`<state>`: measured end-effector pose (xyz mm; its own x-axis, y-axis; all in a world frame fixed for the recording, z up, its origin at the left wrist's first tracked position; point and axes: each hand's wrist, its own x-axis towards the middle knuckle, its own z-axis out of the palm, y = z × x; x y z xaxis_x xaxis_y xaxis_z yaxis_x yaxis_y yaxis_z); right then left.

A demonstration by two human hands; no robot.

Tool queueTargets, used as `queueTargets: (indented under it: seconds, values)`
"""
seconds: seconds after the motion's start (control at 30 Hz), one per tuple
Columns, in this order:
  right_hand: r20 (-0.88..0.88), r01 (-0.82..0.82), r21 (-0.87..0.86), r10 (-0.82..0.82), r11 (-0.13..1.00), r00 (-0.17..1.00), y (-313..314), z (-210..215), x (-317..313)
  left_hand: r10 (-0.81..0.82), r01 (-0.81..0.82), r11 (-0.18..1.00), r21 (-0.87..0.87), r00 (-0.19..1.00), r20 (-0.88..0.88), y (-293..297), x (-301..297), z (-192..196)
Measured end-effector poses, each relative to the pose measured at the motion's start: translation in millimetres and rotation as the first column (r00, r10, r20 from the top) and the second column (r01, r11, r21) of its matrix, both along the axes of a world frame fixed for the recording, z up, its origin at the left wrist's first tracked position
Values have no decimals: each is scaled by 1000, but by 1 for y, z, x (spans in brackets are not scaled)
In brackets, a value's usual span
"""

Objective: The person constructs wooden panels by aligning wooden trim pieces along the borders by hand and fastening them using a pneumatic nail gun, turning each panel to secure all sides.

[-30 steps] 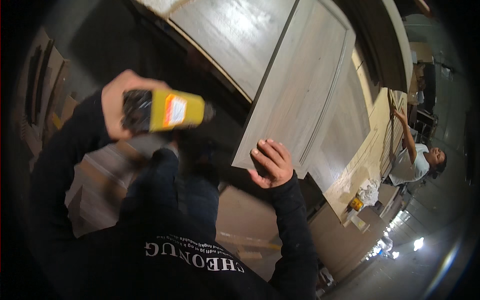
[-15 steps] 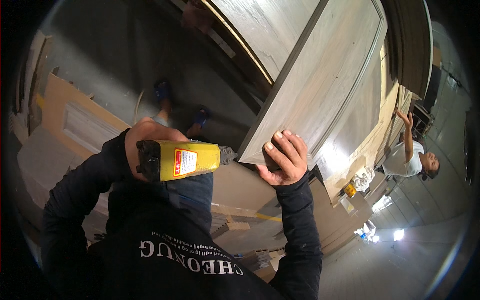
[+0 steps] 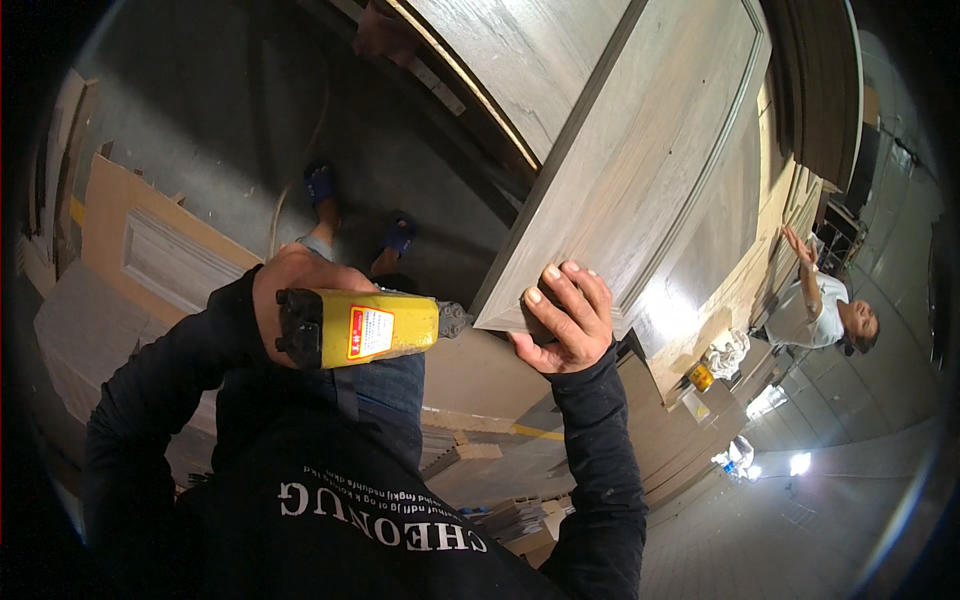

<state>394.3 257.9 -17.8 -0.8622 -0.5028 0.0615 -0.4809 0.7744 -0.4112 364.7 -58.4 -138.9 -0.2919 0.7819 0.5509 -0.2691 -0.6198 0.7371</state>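
- Since a second ago, the yellow tool has moved away from the left and up to the panel's near left corner; the right hand stays on that panel.
- Pale bench (image 3: 748,283), bearing a flat grey board (image 3: 512,60); their surfaces run beneath and beside the panel.
- Grey-brown wood panel (image 3: 640,150): streaked grain, a few dark specks, a moulded groove along its right side, a darker left edge. It lies slantwise on the board, its near left corner jutting past the board's near edge.
- Yellow tool (image 3: 390,325): boxy body, red-and-white label, black rear end, grey nose beside the panel's corner; whether they touch I cannot tell.
- Left hand (image 3: 285,290): wrapped round the tool, fingers mostly hidden, left of the panel and apart from it.
- Right hand (image 3: 570,320): fingers slightly spread on the panel's near end, thumb apart beside the end edge; the panel stretches away beyond the fingertips.
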Motion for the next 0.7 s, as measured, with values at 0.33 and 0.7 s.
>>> queueTargets:
  seconds: [0.33, 0.7]
  values:
    - [6, 2, -4, -2, 1000, 1000, 2, -3, 1, 3, -8, 998, 66, 997, 82, 8, 2, 0]
    - [29, -42, -5, 42, 999, 999, 3, 5, -5, 327, -381, 668, -639, 922, -208, 1, -10, 70]
